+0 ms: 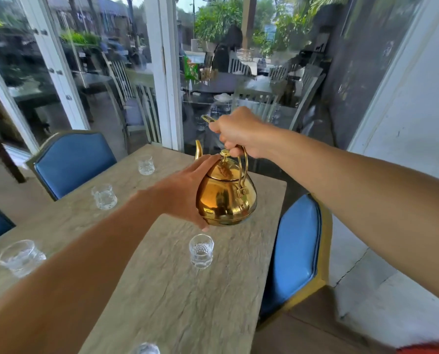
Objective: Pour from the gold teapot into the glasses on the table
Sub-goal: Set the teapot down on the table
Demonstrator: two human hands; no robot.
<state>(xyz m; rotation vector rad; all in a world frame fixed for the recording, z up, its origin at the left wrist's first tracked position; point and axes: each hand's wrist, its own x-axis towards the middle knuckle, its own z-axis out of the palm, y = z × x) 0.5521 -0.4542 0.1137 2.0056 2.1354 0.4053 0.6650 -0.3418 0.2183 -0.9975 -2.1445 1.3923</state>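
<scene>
A: How was the grip set on the pot?

B: The right hand was fisted around the top of the gold teapot's hoop handle, carrying it just above the table. The left hand lay flat against the pot's left flank, fingers spread from base to lid, steadying rather than clasping.

A: And which way did the pour lie from there?

B: The spout pointed away and a little left, so the pot's long axis ran from the handle hinge on the near right to the spout on the far left. Going outward: the closest glass stood just in front of the pot's base, behind the spout; another rim showed at the bottom edge; one glass sat near left; then the mid-left glass; the farthest glass stood left of the spout. I judged the far one the easiest reach for a forward tip.

A: How did the pot look?

B: Polished, round-bellied, lid seated with its knob upright, held level. No stream showed.
</scene>
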